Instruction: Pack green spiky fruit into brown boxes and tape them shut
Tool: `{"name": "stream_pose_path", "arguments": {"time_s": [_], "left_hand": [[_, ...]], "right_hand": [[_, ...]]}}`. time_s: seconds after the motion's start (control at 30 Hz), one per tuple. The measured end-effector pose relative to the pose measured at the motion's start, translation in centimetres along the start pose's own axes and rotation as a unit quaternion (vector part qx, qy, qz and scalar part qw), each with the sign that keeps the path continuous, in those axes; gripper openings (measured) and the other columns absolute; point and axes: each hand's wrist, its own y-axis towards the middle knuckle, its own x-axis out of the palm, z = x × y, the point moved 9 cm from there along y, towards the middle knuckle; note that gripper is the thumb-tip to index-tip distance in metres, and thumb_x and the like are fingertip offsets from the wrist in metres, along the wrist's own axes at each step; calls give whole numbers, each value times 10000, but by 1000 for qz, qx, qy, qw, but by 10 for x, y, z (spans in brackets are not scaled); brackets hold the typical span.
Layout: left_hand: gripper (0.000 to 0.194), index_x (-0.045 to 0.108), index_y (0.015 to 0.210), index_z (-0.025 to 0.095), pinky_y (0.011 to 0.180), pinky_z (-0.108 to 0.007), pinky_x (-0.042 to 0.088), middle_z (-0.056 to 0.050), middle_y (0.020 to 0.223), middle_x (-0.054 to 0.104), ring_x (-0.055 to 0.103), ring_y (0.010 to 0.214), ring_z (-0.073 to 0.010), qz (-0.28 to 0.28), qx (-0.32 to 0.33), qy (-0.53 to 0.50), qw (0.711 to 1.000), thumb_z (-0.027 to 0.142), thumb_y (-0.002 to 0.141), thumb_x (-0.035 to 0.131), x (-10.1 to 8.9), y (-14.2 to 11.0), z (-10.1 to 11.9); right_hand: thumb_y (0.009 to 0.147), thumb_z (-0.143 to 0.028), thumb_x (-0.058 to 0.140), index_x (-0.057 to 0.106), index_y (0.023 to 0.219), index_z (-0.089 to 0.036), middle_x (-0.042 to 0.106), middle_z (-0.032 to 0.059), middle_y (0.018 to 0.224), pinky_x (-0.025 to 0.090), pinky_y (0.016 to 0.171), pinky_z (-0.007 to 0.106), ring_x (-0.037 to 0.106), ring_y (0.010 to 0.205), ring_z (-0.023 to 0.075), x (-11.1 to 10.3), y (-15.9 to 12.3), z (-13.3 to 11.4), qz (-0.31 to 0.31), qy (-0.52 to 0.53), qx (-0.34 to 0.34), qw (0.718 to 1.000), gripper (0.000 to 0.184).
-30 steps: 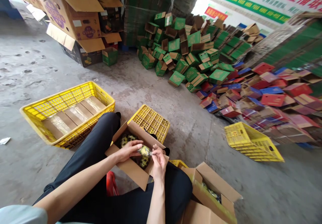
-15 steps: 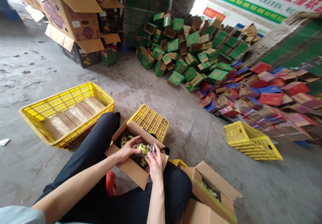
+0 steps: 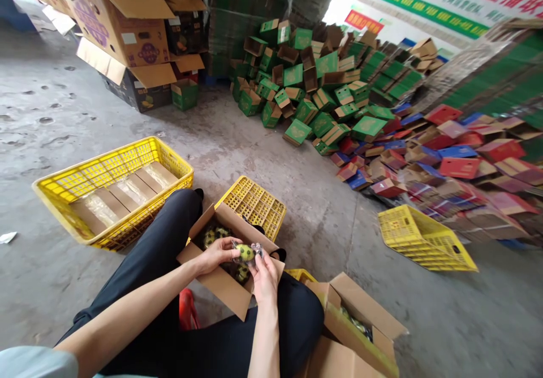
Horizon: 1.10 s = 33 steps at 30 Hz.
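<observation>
Between my hands is a yellow-green, dark-spotted fruit (image 3: pixel 245 252) in a clear plastic bag. The fingers of my left hand (image 3: pixel 218 254) grip the fruit's left end. My right hand (image 3: pixel 265 273) pinches the gathered plastic at the other end. Both hands are over an open cardboard box (image 3: pixel 223 287) resting at my legs. Inside that box lie more spotted fruits (image 3: pixel 215 235) in clear film, partly hidden by my hands and the flaps.
A yellow crate (image 3: pixel 114 197) with taped cartons stands at left. An upturned yellow crate (image 3: pixel 254 202) lies ahead. Another open box (image 3: pixel 360 310) is at my right knee. Piles of green boxes (image 3: pixel 297 132) and red-blue boxes (image 3: pixel 460 167) lie beyond a tilted yellow crate (image 3: pixel 424 239).
My right hand shifts its fingers on the bag's end, and the fruit turns and shows more of its spotted side. My left hand keeps its hold. The surroundings stay as they were.
</observation>
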Motion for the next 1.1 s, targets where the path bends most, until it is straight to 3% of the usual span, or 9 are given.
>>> {"name": "stream_pose_path", "arguments": {"time_s": [0.2,0.37,0.53,0.63,0.7,0.87,1.1], "left_hand": [[638,696,1215,153,882,-323,537,-132,1163,739,712,978,-225,-5,6,4,1000,432,712,970,0,0,1],[719,667,1318,192,885,-330,554,-131,1246,706,697,1065,-245,-1,-12,20,1000,438,713,967,1,-2,0],[654,700,1290,187,915,-352,569,-143,1293,691,692,1118,-265,-5,-23,8,1000,475,752,936,2,-2,-1],[633,721,1256,173,883,-326,566,-129,1228,713,698,1058,-242,0,-12,11,1000,465,741,946,-1,-1,-2],[640,729,1255,169,867,-312,557,-122,1195,724,696,1030,-234,1,-7,21,1000,468,734,948,-2,0,-2],[621,735,1242,173,860,-302,543,-115,1187,725,689,1031,-230,-6,-6,16,1000,487,745,936,0,0,-3],[514,734,1142,170,844,-293,555,-98,1125,699,674,1004,-204,0,-8,-8,1000,469,770,925,1,0,-2]], "right_hand": [[657,-439,947,811,1053,-268,799,63,1210,643,822,327,735,1158,281,1,1,1,-10,16,4,1000,453],[690,-412,931,802,1043,-260,804,74,1188,641,832,324,749,1121,270,5,-1,-7,-28,26,-18,999,405],[732,-447,903,793,992,-268,778,84,1273,632,870,350,716,1197,292,11,-5,-14,-43,6,-33,999,335],[755,-468,892,790,1100,-271,751,71,1341,611,921,345,679,1266,294,10,-6,-15,-30,-40,-45,998,410],[742,-499,892,799,1134,-250,774,81,1291,613,910,352,702,1216,305,7,-5,-11,-12,-76,-34,997,474],[637,-569,924,840,969,-197,834,107,1035,626,758,351,763,942,302,-6,1,1,41,-72,-5,997,505],[618,-603,908,834,919,-207,833,100,984,612,671,312,762,908,290,-9,7,5,50,-77,-12,996,502]]}}
